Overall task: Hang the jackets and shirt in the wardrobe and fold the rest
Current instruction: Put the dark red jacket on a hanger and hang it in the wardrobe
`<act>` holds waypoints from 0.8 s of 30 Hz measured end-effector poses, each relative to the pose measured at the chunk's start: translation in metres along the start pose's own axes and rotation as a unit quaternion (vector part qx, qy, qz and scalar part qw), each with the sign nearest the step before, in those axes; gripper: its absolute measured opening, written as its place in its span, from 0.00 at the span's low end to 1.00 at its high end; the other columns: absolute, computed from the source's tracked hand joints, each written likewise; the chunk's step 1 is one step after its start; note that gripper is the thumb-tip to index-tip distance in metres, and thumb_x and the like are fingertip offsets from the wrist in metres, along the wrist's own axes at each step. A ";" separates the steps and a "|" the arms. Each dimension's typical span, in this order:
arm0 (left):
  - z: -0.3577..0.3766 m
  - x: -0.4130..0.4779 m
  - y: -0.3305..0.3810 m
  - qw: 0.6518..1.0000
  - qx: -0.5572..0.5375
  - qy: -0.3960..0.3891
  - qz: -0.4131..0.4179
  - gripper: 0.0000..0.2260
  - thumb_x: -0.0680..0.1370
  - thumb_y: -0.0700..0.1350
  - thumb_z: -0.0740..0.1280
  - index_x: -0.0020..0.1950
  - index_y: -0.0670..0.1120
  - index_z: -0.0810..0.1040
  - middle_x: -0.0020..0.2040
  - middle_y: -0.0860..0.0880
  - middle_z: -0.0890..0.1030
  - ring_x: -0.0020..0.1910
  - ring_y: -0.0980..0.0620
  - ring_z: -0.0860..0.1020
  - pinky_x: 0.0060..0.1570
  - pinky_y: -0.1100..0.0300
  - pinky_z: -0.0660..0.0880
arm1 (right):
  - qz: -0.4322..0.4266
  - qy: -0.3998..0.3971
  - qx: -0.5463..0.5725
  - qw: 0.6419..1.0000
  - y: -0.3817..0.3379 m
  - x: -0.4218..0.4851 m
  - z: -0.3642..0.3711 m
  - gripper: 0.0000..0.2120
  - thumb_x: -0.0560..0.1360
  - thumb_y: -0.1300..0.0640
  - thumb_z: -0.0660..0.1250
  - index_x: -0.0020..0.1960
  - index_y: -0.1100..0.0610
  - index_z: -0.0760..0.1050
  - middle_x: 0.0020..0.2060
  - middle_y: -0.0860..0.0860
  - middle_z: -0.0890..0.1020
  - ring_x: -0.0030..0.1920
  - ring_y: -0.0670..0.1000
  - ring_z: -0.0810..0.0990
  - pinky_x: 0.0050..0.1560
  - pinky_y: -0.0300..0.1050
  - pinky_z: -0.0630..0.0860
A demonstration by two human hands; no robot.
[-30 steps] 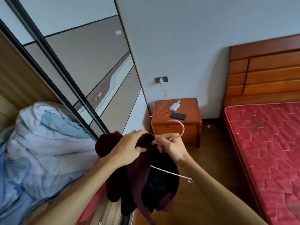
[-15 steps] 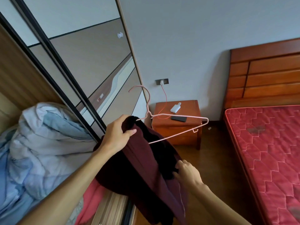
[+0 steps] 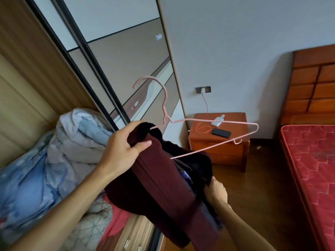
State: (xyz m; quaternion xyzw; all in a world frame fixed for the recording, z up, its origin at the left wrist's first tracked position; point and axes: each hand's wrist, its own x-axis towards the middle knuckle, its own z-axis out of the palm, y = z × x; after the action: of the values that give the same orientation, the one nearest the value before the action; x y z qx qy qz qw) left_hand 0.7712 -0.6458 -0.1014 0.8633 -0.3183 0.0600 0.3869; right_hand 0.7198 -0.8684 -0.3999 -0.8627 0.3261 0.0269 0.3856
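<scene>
- The maroon jacket is hanging bunched between both hands, in the air in front of the open wardrobe, with its dark lining showing.
- One arm of the pink wire hanger is running into the top of the jacket, while the other arm and the hook are sticking out bare.
- The left hand is gripping the top of the jacket, thumb pressing on the maroon cloth.
- The right hand is clutching the jacket lower down, fingers curling into the lining.
- Pale blue bedding is lying heaped inside the wardrobe, beside its sliding door.
- A black phone, a white charger and an orange cable are lying on the wooden nightstand.
- A red mattress is lying at the right.
</scene>
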 end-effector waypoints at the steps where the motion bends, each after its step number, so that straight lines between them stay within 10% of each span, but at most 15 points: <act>1: -0.005 -0.004 -0.004 1.000 0.012 0.002 -0.006 0.19 0.74 0.40 0.75 0.63 0.52 0.79 0.54 0.60 0.84 0.57 0.63 0.80 0.59 0.69 0.74 | 0.004 0.002 0.026 1.000 -0.003 0.006 -0.004 0.13 0.77 0.55 0.59 0.57 0.60 0.74 0.53 0.60 0.82 0.53 0.64 0.81 0.51 0.52 0.77; 4: -0.023 -0.015 -0.022 0.997 0.059 0.026 -0.030 0.21 0.74 0.41 0.76 0.62 0.59 0.78 0.52 0.63 0.84 0.48 0.64 0.81 0.51 0.76 0.73 | -0.027 0.000 0.061 0.998 -0.013 0.021 -0.025 0.12 0.76 0.59 0.59 0.55 0.60 0.77 0.51 0.62 0.83 0.51 0.64 0.82 0.49 0.53 0.79; 7: -0.041 -0.029 -0.046 0.990 0.119 0.047 -0.066 0.24 0.73 0.44 0.77 0.58 0.70 0.76 0.49 0.51 0.86 0.41 0.52 0.79 0.48 0.62 0.77 | -0.076 0.028 0.070 0.994 -0.032 0.032 -0.057 0.11 0.76 0.57 0.61 0.54 0.56 0.80 0.50 0.61 0.84 0.52 0.65 0.81 0.47 0.52 0.76; 13: -0.048 -0.060 -0.062 0.966 0.237 0.059 -0.082 0.21 0.72 0.41 0.77 0.64 0.50 0.81 0.30 0.55 0.81 0.37 0.60 0.78 0.29 0.75 0.62 | -0.207 0.044 0.090 0.973 -0.095 0.032 -0.122 0.14 0.76 0.51 0.64 0.61 0.47 0.78 0.54 0.52 0.85 0.56 0.59 0.81 0.53 0.53 0.77; 20: -0.064 -0.081 -0.087 0.952 0.282 0.078 -0.091 0.24 0.72 0.43 0.78 0.67 0.53 0.79 0.50 0.50 0.86 0.50 0.47 0.84 0.46 0.56 0.76 | -0.283 0.013 0.036 0.958 -0.135 0.040 -0.164 0.17 0.69 0.51 0.67 0.57 0.40 0.81 0.50 0.45 0.86 0.54 0.51 0.83 0.58 0.53 0.79; 24: -0.067 -0.089 -0.093 0.942 0.307 0.096 -0.096 0.26 0.70 0.44 0.79 0.67 0.55 0.78 0.28 0.53 0.77 0.26 0.54 0.75 0.39 0.52 0.78 | -0.312 0.014 0.032 0.949 -0.155 0.026 -0.174 0.13 0.72 0.58 0.70 0.53 0.45 0.83 0.46 0.46 0.86 0.52 0.50 0.83 0.57 0.49 0.78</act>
State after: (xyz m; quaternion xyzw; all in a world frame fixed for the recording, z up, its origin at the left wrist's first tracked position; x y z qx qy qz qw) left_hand 0.7658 -0.5073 -0.1444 0.9569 -0.1616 0.1995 0.1359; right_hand 0.7951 -0.9254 -0.1847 -0.9088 0.0463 -0.1173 0.3977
